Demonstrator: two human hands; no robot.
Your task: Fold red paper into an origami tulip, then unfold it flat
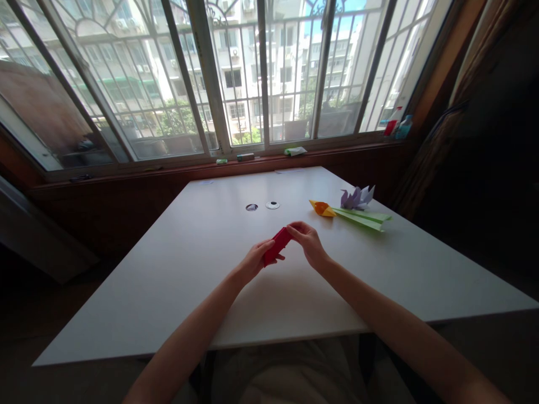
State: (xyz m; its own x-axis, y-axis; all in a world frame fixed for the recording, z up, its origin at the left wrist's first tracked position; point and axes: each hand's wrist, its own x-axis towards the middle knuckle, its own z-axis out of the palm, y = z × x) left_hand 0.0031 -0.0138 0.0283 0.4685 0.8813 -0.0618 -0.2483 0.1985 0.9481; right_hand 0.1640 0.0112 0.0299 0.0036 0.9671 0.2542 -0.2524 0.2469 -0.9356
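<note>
A folded piece of red paper [277, 247] is held up over the middle of the white table [177, 280], tilted with its upper end to the right. My left hand [255, 259] grips its lower left part, thumb on top and fingers underneath. With thumb and fingertips, my right hand [307, 241] pinches the upper right end. Beyond my right hand lies an orange folded-paper boat shape [322, 209]. Next to it are a green folded-paper piece [362, 217] with long pointed strips and a purple folded-paper flower or bird shape [357, 198].
Two small round discs [273, 205] lie on the table past my hands. On the window sill [185, 167] sit a green-and-white packet [295, 151], a small box [245, 157], and a red bottle [392, 121] beside a blue bottle [404, 128]. Barred windows rise behind the table.
</note>
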